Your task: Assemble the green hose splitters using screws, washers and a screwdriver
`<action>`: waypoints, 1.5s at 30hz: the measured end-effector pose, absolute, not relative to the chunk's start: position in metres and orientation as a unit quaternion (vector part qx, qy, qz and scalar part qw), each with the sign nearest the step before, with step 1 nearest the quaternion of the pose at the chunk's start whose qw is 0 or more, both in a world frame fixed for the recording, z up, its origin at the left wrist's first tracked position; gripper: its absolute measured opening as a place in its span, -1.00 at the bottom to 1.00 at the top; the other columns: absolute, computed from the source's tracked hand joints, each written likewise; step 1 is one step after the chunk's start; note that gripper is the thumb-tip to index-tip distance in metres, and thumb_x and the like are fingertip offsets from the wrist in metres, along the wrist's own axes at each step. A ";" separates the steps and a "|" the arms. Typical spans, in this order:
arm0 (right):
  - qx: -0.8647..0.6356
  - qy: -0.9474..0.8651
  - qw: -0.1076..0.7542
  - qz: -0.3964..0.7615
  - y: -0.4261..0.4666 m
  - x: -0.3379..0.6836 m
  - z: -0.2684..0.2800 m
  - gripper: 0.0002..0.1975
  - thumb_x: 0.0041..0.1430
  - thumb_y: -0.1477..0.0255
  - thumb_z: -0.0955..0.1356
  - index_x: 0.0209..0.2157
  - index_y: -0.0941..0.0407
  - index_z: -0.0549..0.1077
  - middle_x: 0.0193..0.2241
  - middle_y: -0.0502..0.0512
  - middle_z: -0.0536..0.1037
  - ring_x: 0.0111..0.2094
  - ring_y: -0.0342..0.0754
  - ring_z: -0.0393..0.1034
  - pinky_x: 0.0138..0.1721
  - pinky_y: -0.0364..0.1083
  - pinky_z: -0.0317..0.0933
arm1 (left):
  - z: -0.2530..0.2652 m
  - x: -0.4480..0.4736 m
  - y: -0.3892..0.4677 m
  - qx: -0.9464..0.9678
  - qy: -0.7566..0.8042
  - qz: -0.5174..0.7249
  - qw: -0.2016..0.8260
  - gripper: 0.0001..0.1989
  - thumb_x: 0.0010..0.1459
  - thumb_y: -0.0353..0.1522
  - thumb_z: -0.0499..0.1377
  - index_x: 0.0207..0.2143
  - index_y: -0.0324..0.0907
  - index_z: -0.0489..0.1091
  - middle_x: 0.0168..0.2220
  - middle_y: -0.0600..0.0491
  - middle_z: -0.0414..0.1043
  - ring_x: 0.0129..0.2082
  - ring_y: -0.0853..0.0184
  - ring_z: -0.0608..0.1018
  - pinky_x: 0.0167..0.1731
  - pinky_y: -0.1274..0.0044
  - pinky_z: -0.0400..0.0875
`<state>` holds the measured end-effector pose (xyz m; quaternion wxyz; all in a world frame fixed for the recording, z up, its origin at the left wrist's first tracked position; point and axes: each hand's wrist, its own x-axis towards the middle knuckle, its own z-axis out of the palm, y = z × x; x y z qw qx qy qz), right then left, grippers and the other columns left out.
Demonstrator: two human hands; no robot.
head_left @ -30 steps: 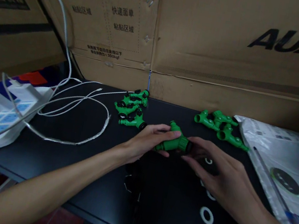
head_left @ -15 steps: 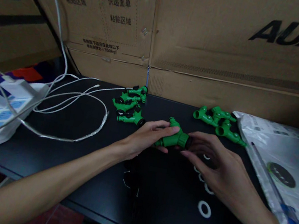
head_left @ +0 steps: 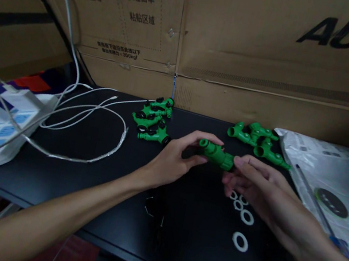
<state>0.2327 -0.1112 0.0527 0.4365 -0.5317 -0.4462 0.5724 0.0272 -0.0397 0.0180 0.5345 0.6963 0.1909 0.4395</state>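
A green plastic Y-shaped hose connector [head_left: 216, 154] is held above the black table between both hands. My left hand [head_left: 177, 158] is closed on its left part, thumb below and fingers over the top. At the other end, my right hand [head_left: 256, 177] pinches the dark end piece beside the ribbed collar; its fingers partly hide that piece. Under and near the right hand lie several white ring washers [head_left: 247, 217]. Farther back on the left sits a cluster of green connectors with black parts [head_left: 155, 122]. Green connectors without visible black parts [head_left: 250, 137] lie at the back right.
A silvery plastic bag [head_left: 316, 169] lies at right with a screwdriver [head_left: 316, 205] on it. White cables [head_left: 88, 160] loop across the left side beside a white power strip [head_left: 7, 141]. Cardboard [head_left: 241, 57] walls off the back. Small dark parts [head_left: 156, 208] lie near the front.
The connector has turned in the hands, so its small branch now points toward me and left. My right hand has rolled over, and more white washers show beneath it.
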 end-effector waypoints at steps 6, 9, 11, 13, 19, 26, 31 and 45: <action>-0.538 -0.620 0.484 0.302 -0.114 0.234 0.046 -0.74 0.25 0.21 0.44 -0.16 0.02 0.36 -0.42 0.02 0.63 -0.35 -0.07 0.58 -0.30 -0.15 0.46 | 0.029 0.026 -0.036 0.560 0.371 0.403 0.621 -0.57 0.32 -0.11 0.16 0.12 -0.14 0.41 0.16 -0.11 0.46 0.05 0.21 0.55 0.01 0.41 0.43; -0.527 -0.672 0.452 0.258 -0.118 0.239 0.036 -0.70 0.30 0.25 0.42 0.01 0.00 0.38 -0.19 0.08 0.65 -0.16 -0.01 0.61 -0.25 -0.12 0.50 | 0.031 0.027 -0.037 0.572 0.349 0.335 0.662 -0.47 0.27 0.03 0.16 0.04 -0.18 0.49 0.04 -0.13 0.53 -0.08 0.21 0.57 -0.17 0.45 0.47; -0.519 -0.694 0.430 0.252 -0.119 0.241 0.031 -0.66 0.32 0.29 0.40 0.08 -0.02 0.38 -0.06 0.11 0.62 -0.06 0.01 0.59 -0.21 -0.10 0.51 | 0.032 0.028 -0.040 0.593 0.297 0.318 0.678 -0.49 0.26 -0.01 0.20 0.03 -0.20 0.50 -0.03 -0.12 0.55 -0.17 0.25 0.58 -0.28 0.50 0.47; -0.514 -0.698 0.428 0.257 -0.119 0.241 0.032 -0.66 0.33 0.30 0.40 0.10 -0.01 0.38 -0.04 0.10 0.62 -0.05 0.00 0.59 -0.17 -0.09 0.50 | 0.033 0.028 -0.043 0.599 0.267 0.317 0.685 -0.53 0.25 -0.07 0.24 0.05 -0.20 0.48 -0.05 -0.10 0.55 -0.23 0.29 0.58 -0.34 0.52 0.46; -0.526 -0.596 0.436 0.422 -0.116 0.231 0.050 -0.73 0.30 0.17 0.40 -0.24 0.10 0.46 -0.46 0.03 0.60 -0.45 -0.12 0.53 -0.36 -0.16 0.41 | 0.028 0.028 -0.044 0.634 0.248 0.331 0.653 -0.52 0.10 -0.25 0.40 0.06 -0.16 0.48 -0.04 -0.02 0.58 -0.02 0.24 0.58 0.01 0.42 0.43; -0.542 -0.582 0.423 0.433 -0.114 0.232 0.049 -0.67 0.25 0.10 0.41 -0.23 0.10 0.46 -0.45 0.03 0.59 -0.44 -0.10 0.53 -0.34 -0.12 0.42 | 0.031 0.029 -0.044 0.579 0.291 0.316 0.693 -0.54 0.14 -0.23 0.37 0.07 -0.16 0.49 -0.04 -0.04 0.57 -0.07 0.24 0.58 -0.08 0.43 0.44; -0.523 -0.714 0.403 0.232 -0.115 0.236 0.039 -0.63 0.26 0.21 0.44 0.04 0.01 0.41 -0.18 0.06 0.63 -0.18 -0.03 0.58 -0.13 -0.05 0.47 | 0.034 0.028 -0.042 0.517 0.312 0.296 0.740 -0.56 0.12 -0.17 0.38 0.01 -0.17 0.52 -0.06 -0.06 0.55 -0.18 0.30 0.57 -0.26 0.50 0.43; -0.534 -0.455 0.421 0.575 -0.114 0.230 0.053 -0.65 0.18 0.11 0.47 -0.37 0.13 0.46 -0.41 0.13 0.63 -0.44 -0.08 0.55 -0.37 -0.13 0.45 | 0.034 0.027 -0.047 0.640 0.259 0.338 0.640 -0.51 0.18 -0.27 0.33 0.15 -0.14 0.43 0.04 -0.04 0.53 0.05 0.20 0.54 0.06 0.45 0.37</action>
